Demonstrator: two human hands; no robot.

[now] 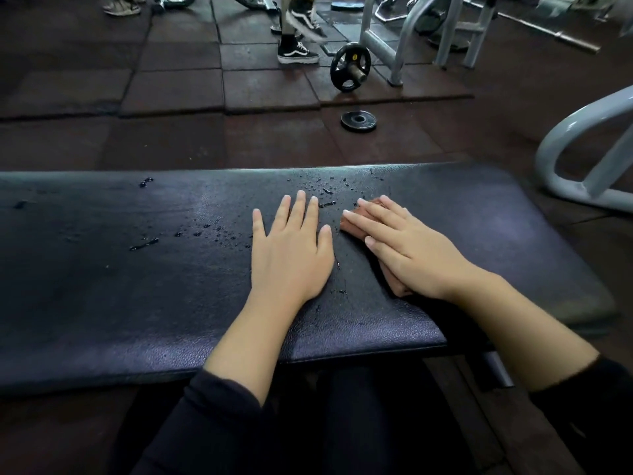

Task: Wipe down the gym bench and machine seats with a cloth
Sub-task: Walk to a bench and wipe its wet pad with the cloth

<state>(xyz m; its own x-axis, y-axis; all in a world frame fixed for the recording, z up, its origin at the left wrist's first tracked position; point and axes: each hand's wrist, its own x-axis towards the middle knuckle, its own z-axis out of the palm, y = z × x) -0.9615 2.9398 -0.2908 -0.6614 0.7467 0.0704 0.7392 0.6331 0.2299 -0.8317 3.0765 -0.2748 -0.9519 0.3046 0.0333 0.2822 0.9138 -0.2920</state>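
A black padded gym bench (137, 286) stretches across the view in front of me, with water droplets scattered over its top around the middle. My left hand (291, 248) lies flat on the pad, fingers straight and spread. Just to its right, my right hand (407, 248) presses flat on a folded reddish-brown cloth (352, 222). The hand covers most of the cloth; only its left edge and a bit near my wrist show.
Beyond the bench, a small weight plate (358, 121) lies on the rubber floor tiles and a loaded barbell end (350, 66) rests near a grey rack (394, 39). A person's legs in black sneakers (297, 53) stand at the back. A grey machine frame (582, 159) curves at right.
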